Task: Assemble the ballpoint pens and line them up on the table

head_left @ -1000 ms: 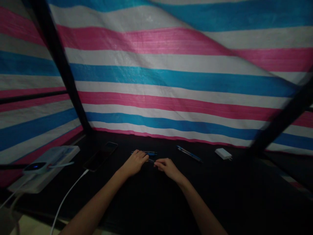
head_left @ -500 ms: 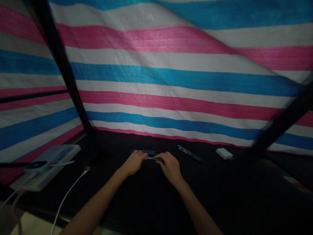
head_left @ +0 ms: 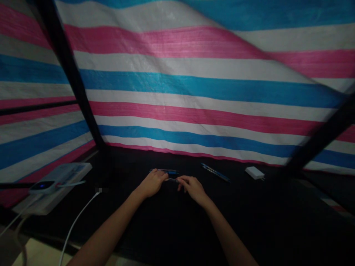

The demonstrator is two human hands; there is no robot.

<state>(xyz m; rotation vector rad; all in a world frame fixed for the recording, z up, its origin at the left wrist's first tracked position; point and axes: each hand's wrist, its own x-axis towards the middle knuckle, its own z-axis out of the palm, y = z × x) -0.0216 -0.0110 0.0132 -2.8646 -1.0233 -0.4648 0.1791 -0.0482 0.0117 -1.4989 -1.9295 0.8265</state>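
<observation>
Both forearms come in from the bottom of the frame and meet over the dark surface (head_left: 177,221), with the left hand (head_left: 152,183) and right hand (head_left: 193,188) close together at lower centre. Between them, a slim pen part (head_left: 172,179) lies roughly level, spanning the small gap. The left hand's fingers (head_left: 163,176) curl over one end, though the dimness hides whether they grip it. The right hand's thumb and forefinger appear to pinch the other end, with its remaining fingers loosely curved. Holding the part by both ends this way keeps it steady and low, clear of the blue pen (head_left: 166,171) lying just behind the left fingers. Farther right lie a second blue pen (head_left: 215,172) and a small white charger (head_left: 254,173). At the left, a white cable (head_left: 77,221) trails toward a flat white box (head_left: 69,177), with a device showing a blue light (head_left: 41,186) on it. Beyond everything, a pink, white and blue striped tarpaulin (head_left: 194,92) hangs on black poles (head_left: 69,74).
</observation>
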